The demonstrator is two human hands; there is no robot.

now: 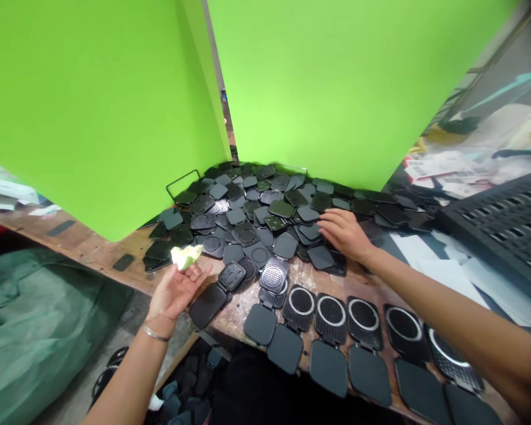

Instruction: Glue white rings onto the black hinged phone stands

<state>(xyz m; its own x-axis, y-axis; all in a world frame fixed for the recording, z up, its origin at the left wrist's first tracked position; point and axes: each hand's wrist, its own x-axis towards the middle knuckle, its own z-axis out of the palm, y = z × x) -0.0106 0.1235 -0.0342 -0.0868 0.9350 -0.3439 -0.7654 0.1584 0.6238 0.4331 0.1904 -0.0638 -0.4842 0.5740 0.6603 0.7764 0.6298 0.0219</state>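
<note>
My left hand (176, 294), with a silver bangle at its wrist, is closed on a piece of bitten green-skinned fruit (186, 257) with pale flesh. It is raised over the table's near left edge. My right hand (347, 236) lies at the right side of a heap of dark square plastic cases (248, 215), its fingers stretched out over the plates and apparently gripping none. Along the front edge runs a row of unfolded hinged cases (331, 319), several with a white ring on the gridded half. At its left, a gridded case (274, 276) carries a grey round insert.
Two tall bright green panels (336, 88) stand behind the heap. A black slotted crate (504, 218) and white papers (451, 271) are at right. A green sack (39, 330) sits on the floor at left. More dark cases (190, 383) lie below the table edge.
</note>
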